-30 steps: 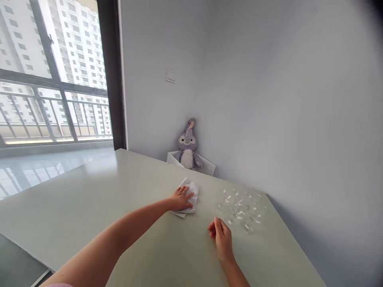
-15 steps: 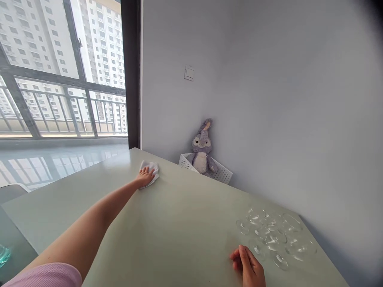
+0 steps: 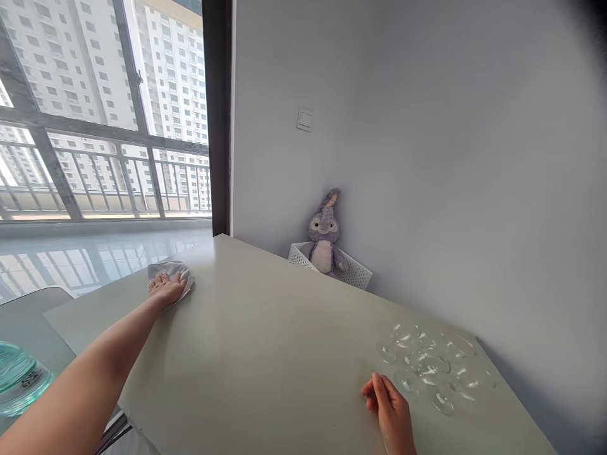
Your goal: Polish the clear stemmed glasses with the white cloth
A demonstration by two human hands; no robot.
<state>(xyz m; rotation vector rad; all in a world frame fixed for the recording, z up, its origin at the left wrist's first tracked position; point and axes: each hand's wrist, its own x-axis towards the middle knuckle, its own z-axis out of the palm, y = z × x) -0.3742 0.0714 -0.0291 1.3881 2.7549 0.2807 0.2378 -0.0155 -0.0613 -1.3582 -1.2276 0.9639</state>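
Note:
My left hand (image 3: 169, 289) lies flat with fingers spread on a white cloth (image 3: 183, 270), pressing it against the pale tabletop (image 3: 256, 328) near the far left edge. Nearer to me, on the right side of the table, my right hand (image 3: 389, 404) rests with its fingers curled loosely closed, and nothing shows in it. Just beyond and to the right of that hand stands a cluster of several clear stemmed glasses (image 3: 429, 366). They are see-through and overlap, so their outlines are hard to separate.
A purple plush toy (image 3: 324, 237) sits in a white perforated basket (image 3: 355, 275) behind the table's back edge. At the lower left, a teal-tinted clear water container (image 3: 21, 379) stands beside the table, near a grey chair (image 3: 40, 306). Walls close in at the back and right.
My left hand and the cloth have slid left across the tabletop toward its left edge. The view has turned slightly left, showing more of the water container. My right hand stays near the glasses.

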